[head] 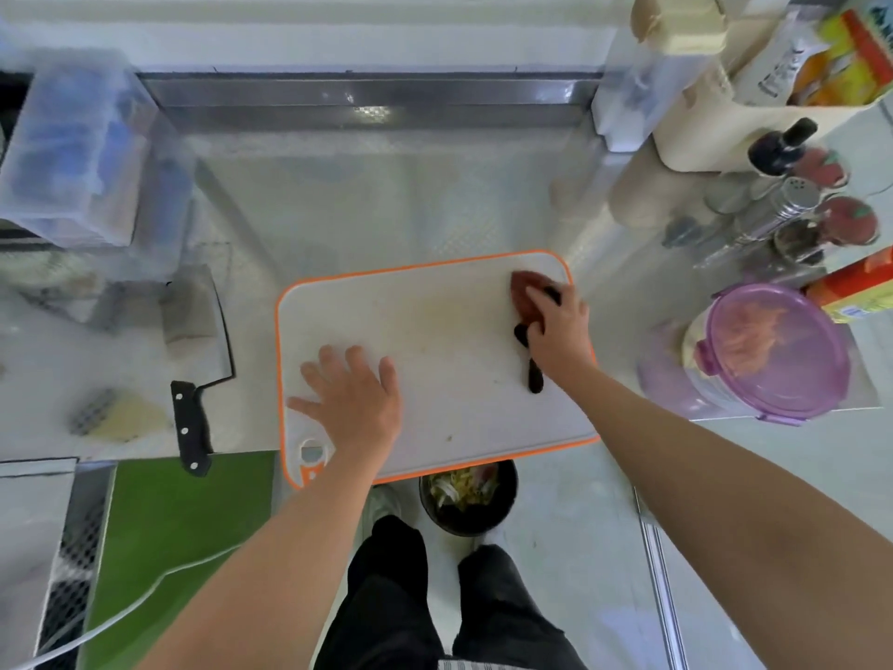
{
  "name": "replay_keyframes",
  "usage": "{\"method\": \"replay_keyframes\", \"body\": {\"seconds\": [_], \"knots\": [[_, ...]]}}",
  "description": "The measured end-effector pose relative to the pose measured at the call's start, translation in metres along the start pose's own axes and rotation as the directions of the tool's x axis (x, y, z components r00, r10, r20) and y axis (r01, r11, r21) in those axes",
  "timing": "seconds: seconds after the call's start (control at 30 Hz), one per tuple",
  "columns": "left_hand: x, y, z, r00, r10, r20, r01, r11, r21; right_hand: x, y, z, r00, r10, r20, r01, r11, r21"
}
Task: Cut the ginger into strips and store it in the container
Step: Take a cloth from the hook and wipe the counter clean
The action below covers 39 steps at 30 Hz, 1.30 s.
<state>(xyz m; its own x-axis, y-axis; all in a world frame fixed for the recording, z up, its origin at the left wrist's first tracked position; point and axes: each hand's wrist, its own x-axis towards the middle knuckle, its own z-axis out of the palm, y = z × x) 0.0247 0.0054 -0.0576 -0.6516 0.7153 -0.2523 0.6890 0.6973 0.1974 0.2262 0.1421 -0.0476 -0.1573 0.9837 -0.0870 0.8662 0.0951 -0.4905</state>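
Counter [386, 210]: board [435, 379] overhangs edge; left hand [357, 398] flat, right hand [560, 331] gripping dark tool [534, 379].

Nothing legible here tbh. The white pouch [782, 72] and the yellow-orange box [853, 58] top right carry print, but it's all blur.

White cutting board [435, 331] rimmed in orange — purple see-through container [778, 350], green mat [183, 524], black-handled cleaver [192, 423], reddish-brown tool [522, 290] with black handle.

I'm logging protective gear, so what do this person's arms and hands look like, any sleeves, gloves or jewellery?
The left hand and the right hand are ungloved, with no ring, watch or bracelet showing. The left forearm and right forearm are uncovered, no sleeve in view.
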Motion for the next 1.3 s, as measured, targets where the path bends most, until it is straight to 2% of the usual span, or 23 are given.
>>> {"method": "replay_keyframes", "body": {"seconds": [0.03,0.1,0.17,0.27,0.3,0.33,0.4,0.5,0.57,0.63,0.67,0.73,0.83,0.87,0.9,0.97,1.0,1.03,1.07,1.13,1.2,1.23,1.3], "knots": [[0.0,0.0,-0.001,1.0,-0.004,0.012,0.004,1.0,0.011,-0.004,-0.002,0.006,0.997,-0.049,0.062,0.051,0.998,-0.031],[0.002,0.001,-0.002,0.999,-0.016,0.042,0.014,0.999,0.04,-0.008,-0.005,0.011,0.967,-0.172,0.19,0.162,0.985,0.068],[0.003,0.001,-0.002,0.999,-0.02,0.048,0.017,0.998,0.056,0.003,-0.004,0.001,0.961,-0.207,0.182,0.176,0.969,0.176],[0.003,0.0,0.0,0.999,-0.015,0.046,0.011,0.996,0.091,0.028,0.006,-0.011,1.0,0.003,0.01,-0.004,0.99,0.143],[0.002,0.0,0.001,0.999,-0.009,0.042,0.005,0.995,0.101,0.029,0.006,-0.008,0.998,0.056,0.014,-0.057,0.997,0.061],[0.002,0.0,0.001,0.999,-0.006,0.034,0.002,0.994,0.107,0.023,0.002,0.0,0.998,0.044,0.041,-0.044,0.999,-0.017],[0.003,-0.001,0.001,1.0,-0.014,0.019,0.012,0.993,0.117,0.004,-0.011,0.016,0.984,-0.107,0.143,0.107,0.994,0.008],[0.009,-0.003,0.0,0.999,0.023,-0.047,-0.017,0.993,0.119,-0.011,-0.014,0.014,0.912,-0.314,0.265,0.271,0.944,0.186],[0.016,-0.009,-0.002,0.99,0.076,-0.12,-0.066,0.994,0.085,0.011,-0.005,0.004,0.961,-0.231,0.15,0.198,0.959,0.204],[0.02,-0.015,-0.003,0.98,0.12,-0.158,-0.116,0.993,0.03,0.03,0.0,-0.001,0.996,-0.082,0.045,0.075,0.988,0.136],[0.022,-0.016,-0.002,0.978,0.132,-0.16,-0.131,0.991,0.016,0.029,-0.004,0.004,0.997,-0.075,0.033,0.072,0.993,0.089],[0.022,-0.016,-0.002,0.979,0.134,-0.152,-0.132,0.991,0.017,0.011,-0.016,0.02,0.977,-0.196,0.085,0.19,0.979,0.071],[0.022,-0.016,-0.004,0.983,0.123,-0.133,-0.122,0.992,0.016,-0.011,-0.025,0.024,0.852,-0.42,0.311,0.377,0.906,0.19],[0.022,-0.017,-0.006,0.983,0.127,-0.135,-0.126,0.992,0.017,-0.003,-0.026,0.02,0.832,-0.448,0.326,0.395,0.892,0.218],[0.024,-0.018,-0.008,0.981,0.131,-0.144,-0.13,0.991,0.021,0.012,-0.025,0.018,0.861,-0.421,0.288,0.367,0.903,0.223],[0.027,-0.024,-0.013,0.977,0.136,-0.163,-0.134,0.991,0.024,0.039,-0.027,0.015,0.957,-0.237,0.168,0.207,0.962,0.177],[0.028,-0.027,-0.015,0.976,0.14,-0.167,-0.138,0.99,0.023,0.041,-0.031,0.018,0.973,-0.175,0.149,0.153,0.977,0.146],[0.029,-0.03,-0.016,0.974,0.152,-0.167,-0.151,0.988,0.017,0.034,-0.039,0.026,0.968,-0.198,0.151,0.181,0.976,0.123],[0.03,-0.033,-0.017,0.97,0.17,-0.175,-0.173,0.985,0.0,0.022,-0.047,0.033,0.943,-0.277,0.185,0.257,0.958,0.125],[0.031,-0.038,-0.017,0.956,0.212,-0.205,-0.228,0.972,-0.06,-0.002,-0.056,0.037,0.837,-0.439,0.326,0.385,0.896,0.219],[0.032,-0.042,-0.017,0.943,0.236,-0.235,-0.27,0.955,-0.124,0.002,-0.06,0.025,0.738,-0.511,0.441,0.414,0.858,0.303],[0.032,-0.045,-0.018,0.941,0.233,-0.246,-0.274,0.95,-0.149,0.013,-0.064,0.022,0.753,-0.497,0.431,0.394,0.865,0.309],[0.034,-0.055,-0.022,0.945,0.217,-0.245,-0.257,0.956,-0.141,0.038,-0.074,0.024,0.85,-0.42,0.317,0.337,0.897,0.285]]}}
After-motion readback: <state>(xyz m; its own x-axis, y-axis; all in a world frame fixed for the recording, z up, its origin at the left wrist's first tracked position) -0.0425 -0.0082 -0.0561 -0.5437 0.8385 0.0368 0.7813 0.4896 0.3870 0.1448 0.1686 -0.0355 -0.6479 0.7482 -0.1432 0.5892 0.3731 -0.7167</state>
